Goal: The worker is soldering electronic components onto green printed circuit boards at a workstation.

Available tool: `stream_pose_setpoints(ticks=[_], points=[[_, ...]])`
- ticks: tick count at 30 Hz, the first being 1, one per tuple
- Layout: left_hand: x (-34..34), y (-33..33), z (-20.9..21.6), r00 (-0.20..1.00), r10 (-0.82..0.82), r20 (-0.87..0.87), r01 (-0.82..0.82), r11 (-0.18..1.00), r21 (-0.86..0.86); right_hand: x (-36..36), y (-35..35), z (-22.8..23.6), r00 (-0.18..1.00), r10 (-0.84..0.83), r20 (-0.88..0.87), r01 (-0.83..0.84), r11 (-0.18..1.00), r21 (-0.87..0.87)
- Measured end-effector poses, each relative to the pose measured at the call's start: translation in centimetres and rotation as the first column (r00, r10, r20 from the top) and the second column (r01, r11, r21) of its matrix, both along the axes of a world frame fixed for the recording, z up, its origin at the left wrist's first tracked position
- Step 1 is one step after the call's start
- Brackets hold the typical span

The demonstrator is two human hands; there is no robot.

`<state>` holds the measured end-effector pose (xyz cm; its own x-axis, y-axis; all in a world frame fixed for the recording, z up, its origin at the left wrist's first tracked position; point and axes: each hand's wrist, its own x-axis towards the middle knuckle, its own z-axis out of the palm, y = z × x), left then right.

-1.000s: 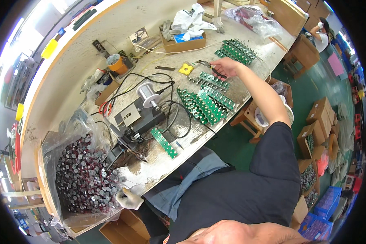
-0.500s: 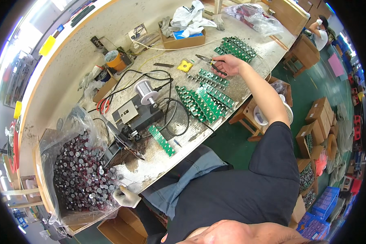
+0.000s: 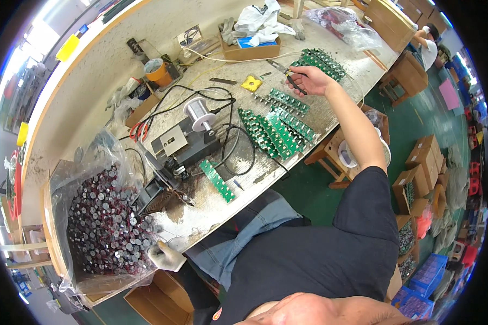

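Pliers [image 3: 286, 71] hang over the bench's [image 3: 192, 226] far right side, the right hand's [image 3: 312, 81] fingers curled around their handles. A yellow sponge [image 3: 251, 83] sits just left; green circuit boards [image 3: 276, 132] lie nearer. A dark machine [image 3: 205, 145] with a wire spool [image 3: 199, 112] stands between the pliers and the gloved left hand [image 3: 166, 256], near left beside heaped round parts [image 3: 106, 222]; I cannot tell whether its fingers pinch anything.

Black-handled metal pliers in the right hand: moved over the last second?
Yes: the black-handled metal pliers have shifted, tips toward the picture's top, judged against the yellow square pad.
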<state>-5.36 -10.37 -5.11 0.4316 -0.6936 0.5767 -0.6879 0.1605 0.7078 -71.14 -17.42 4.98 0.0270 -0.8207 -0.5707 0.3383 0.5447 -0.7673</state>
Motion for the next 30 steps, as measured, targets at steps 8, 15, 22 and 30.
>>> stream_pose_setpoints(ticks=[8, 15, 22, 30], points=[[0.0, 0.1, 0.0, 1.0, 0.004, -0.006, -0.005, 0.997, -0.071, 3.3, 2.8, 0.4, 0.879, -0.24, -0.411, 0.188, 0.968, -0.164], [0.5, 0.0, -0.9, 0.997, -0.048, -0.054, 0.045, 0.997, -0.062, 2.1, -1.4, -0.8, 0.414, -0.017, -0.91, 0.116, 0.993, 0.034], [0.7, 0.5, -0.7, 1.0, 0.017, -0.004, -0.017, 1.0, 0.012, 3.5, -5.3, 2.0, -0.171, 0.322, -0.931, 0.038, 0.947, 0.32], [1.0, 0.1, -0.7, 0.999, 0.011, 0.048, -0.013, 0.999, 0.044, 2.7, -9.5, -2.7, -0.434, 0.088, -0.897, -0.151, 0.974, 0.168]])
